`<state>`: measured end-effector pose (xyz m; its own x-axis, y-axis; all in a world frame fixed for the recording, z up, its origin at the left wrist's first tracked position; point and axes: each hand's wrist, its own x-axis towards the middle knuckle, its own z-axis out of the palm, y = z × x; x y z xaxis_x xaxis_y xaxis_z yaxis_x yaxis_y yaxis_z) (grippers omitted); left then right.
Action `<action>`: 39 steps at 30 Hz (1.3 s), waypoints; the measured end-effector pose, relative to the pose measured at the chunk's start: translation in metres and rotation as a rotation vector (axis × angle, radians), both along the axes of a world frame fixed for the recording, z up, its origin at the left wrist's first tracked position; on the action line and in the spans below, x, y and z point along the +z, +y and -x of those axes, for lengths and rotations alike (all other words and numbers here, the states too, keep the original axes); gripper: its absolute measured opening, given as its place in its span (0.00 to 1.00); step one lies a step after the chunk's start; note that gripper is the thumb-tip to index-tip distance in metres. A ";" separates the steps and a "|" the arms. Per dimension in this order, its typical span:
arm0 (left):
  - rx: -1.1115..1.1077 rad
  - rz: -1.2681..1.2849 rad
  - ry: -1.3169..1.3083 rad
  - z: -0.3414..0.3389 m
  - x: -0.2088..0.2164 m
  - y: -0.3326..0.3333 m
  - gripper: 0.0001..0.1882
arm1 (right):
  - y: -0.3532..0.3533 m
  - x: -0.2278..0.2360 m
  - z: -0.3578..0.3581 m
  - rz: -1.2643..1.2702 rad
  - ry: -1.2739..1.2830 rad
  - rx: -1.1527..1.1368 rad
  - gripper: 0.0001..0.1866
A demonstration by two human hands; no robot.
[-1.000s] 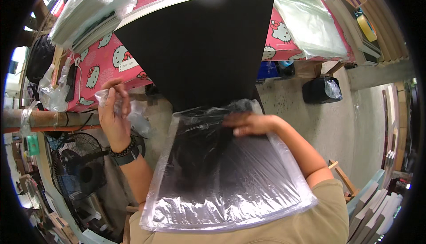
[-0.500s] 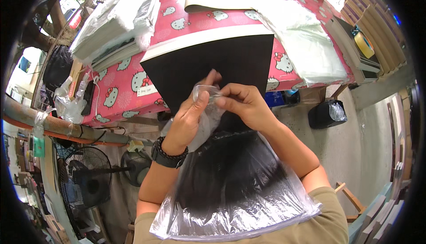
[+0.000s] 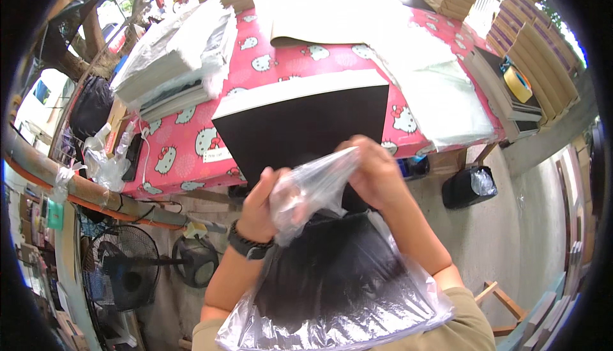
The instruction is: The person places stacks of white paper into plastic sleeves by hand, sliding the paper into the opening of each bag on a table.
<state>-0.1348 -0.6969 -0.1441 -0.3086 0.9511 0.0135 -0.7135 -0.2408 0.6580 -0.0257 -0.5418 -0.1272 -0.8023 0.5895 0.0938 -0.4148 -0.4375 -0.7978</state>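
**Both hands now gathered on the mouth of the bag**

A second ago the hands were apart, the right one flat on the plastic and the left lifted off to the side; half a second ago they had met at the top edge; now the left hand point(image 3: 263, 201) and the right hand point(image 3: 377, 175) are both closed on the bunched mouth of the clear, crinkled plastic bag point(image 3: 332, 287), the film pinched up into a loose peak between them; the bag's opening has risen nearer the camera than before.

The flat black rectangular board point(image 3: 300, 130) lies just beyond the hands, its far end resting on the pink cartoon-patterned cloth of the surface point(image 3: 179, 153), its near end passing under the hands and down into the bag, where it shows dark through the film below the wrists; judged from that, the board is partly sleeved and the grip on the mouth looks set for drawing the plastic further along it.

A black wristband sits on the left wrist point(image 3: 246, 247); left of the left hand a stack of wrapped flat sheets point(image 3: 175, 57) lies on the surface; right of the right hand, a pile of clear empty bags point(image 3: 440, 89).
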 end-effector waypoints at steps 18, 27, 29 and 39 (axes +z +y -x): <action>0.377 -0.212 0.058 0.015 0.040 -0.057 0.22 | 0.006 0.033 -0.027 -0.893 0.188 1.293 0.07; -0.203 -0.744 0.205 0.030 -0.058 -0.048 0.28 | 0.047 0.002 -0.059 0.426 0.278 0.295 0.14; -0.124 -0.774 0.129 0.039 -0.051 -0.047 0.26 | 0.060 0.008 -0.062 -0.431 -0.128 0.576 0.19; 0.745 0.103 0.697 0.054 0.046 -0.021 0.23 | 0.078 0.048 -0.029 -1.039 -0.382 -0.382 0.22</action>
